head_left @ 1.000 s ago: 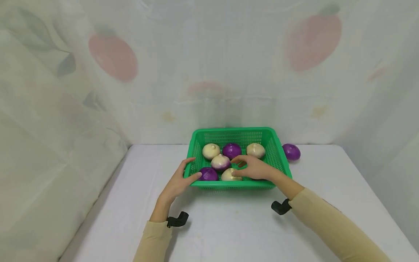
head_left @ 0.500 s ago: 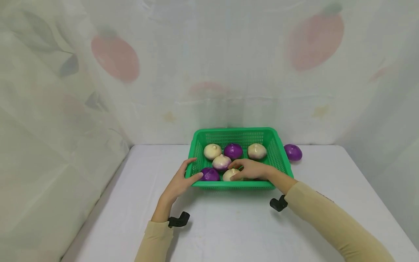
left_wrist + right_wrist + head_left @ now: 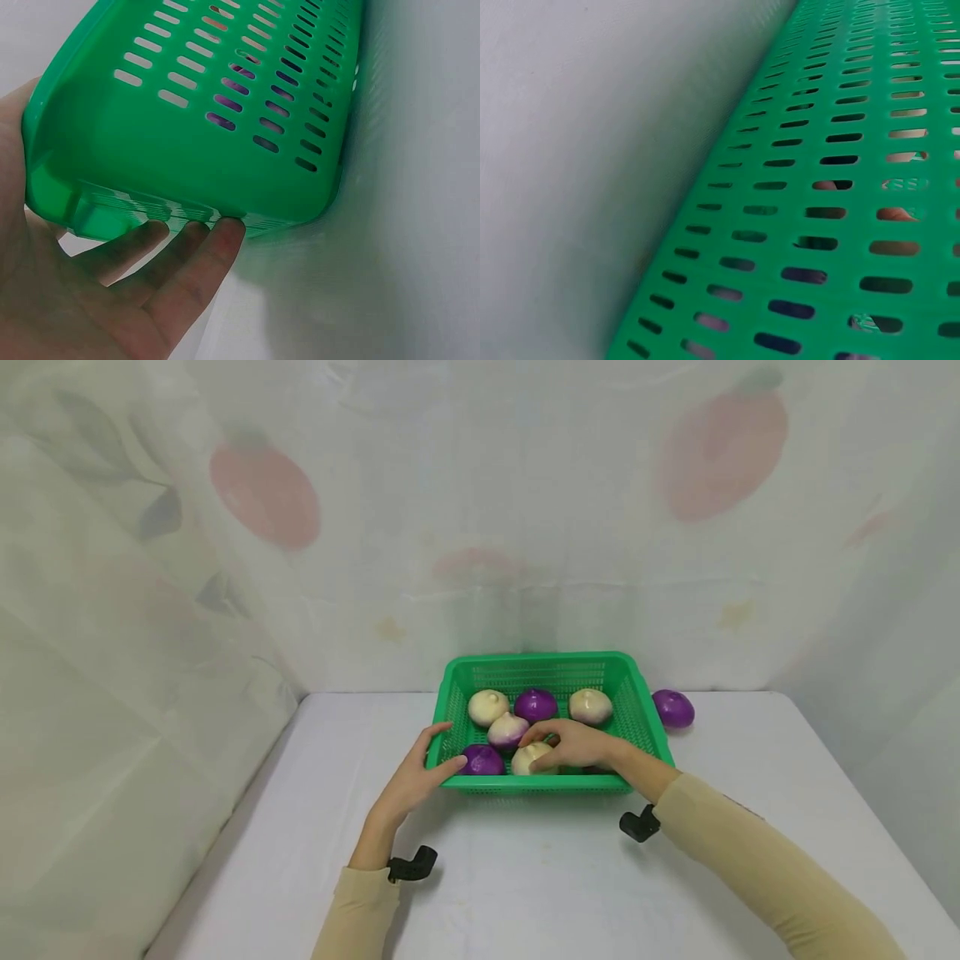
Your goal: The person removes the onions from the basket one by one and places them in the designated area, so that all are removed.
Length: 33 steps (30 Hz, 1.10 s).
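Note:
A green plastic basket [image 3: 536,782] with slotted walls stands on the white table. My left hand [image 3: 405,785] grips its front left corner, thumb over the rim; in the left wrist view the fingers [image 3: 202,262] press the outer wall. Inside, my right hand [image 3: 577,746] holds a cream-white onion [image 3: 525,760] near the front wall, thumb on one side and fingers on the other. A purple onion [image 3: 482,761] lies left of it, with a white-and-purple onion [image 3: 507,732] just behind. The right wrist view shows mostly the basket's slotted wall [image 3: 855,97], hiding that hand.
Toward the basket's back are a white onion [image 3: 487,707], a purple onion [image 3: 536,703] and a pale onion [image 3: 590,706]. Another purple onion [image 3: 673,708] lies on the table [image 3: 525,877] right of the basket. A patterned cloth [image 3: 480,527] hangs behind.
My right hand has lowered and its fingers have come around the cream-white onion at the front. The left hand stays on the basket's corner.

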{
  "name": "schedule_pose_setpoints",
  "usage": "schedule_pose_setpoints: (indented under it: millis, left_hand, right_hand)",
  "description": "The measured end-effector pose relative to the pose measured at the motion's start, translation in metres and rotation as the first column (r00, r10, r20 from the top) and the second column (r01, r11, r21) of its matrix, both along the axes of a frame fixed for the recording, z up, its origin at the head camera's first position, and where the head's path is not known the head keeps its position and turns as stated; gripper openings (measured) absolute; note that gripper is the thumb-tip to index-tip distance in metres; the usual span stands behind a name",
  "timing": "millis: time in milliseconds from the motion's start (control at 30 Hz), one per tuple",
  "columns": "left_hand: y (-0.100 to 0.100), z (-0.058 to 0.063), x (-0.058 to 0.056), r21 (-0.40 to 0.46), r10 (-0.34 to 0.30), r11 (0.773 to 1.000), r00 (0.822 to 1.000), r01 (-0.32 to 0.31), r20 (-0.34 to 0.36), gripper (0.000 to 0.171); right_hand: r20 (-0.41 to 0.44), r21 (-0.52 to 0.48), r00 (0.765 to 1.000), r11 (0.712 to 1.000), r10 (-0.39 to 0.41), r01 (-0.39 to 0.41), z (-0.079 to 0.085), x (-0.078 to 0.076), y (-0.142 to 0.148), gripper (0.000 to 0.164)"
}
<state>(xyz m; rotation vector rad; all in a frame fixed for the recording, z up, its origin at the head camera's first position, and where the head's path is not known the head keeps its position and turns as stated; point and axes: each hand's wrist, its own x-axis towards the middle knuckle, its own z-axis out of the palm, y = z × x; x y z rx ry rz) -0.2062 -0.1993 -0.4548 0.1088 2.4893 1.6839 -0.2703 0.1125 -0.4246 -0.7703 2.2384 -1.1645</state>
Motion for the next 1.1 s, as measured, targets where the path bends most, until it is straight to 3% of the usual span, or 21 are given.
schedule_pose_setpoints:
  millis: [233,533,700,1100]
  left_hand:
    - [0.003,-0.001,0.000,-0.003,0.009,1.000,1.000,-0.009,-0.002,0.066]
    - [0.003,-0.002,0.001,-0.006,0.006,1.000,1.000,-0.006,-0.001,0.068]
    - [0.002,-0.001,0.001,-0.019,0.009,1.000,1.000,-0.009,-0.006,0.067]
    - [0.000,0.001,0.000,-0.025,0.001,1.000,1.000,-0.001,-0.009,0.067]
  right_hand:
    - [-0.074,-0.017,0.997,0.999,-0.030,0.029,0.007,0.001,0.011,0.037]
    - [-0.067,-0.085,0.995,0.994,-0.079,0.073,0.026,0.007,0.030,0.038]
    - [-0.108,-0.122,0.987,0.987,-0.122,0.108,0.035,0.012,0.042,0.038]
    - [-0.098,-0.184,0.967,0.959,-0.235,0.215,0.054,0.021,0.071,0.040]
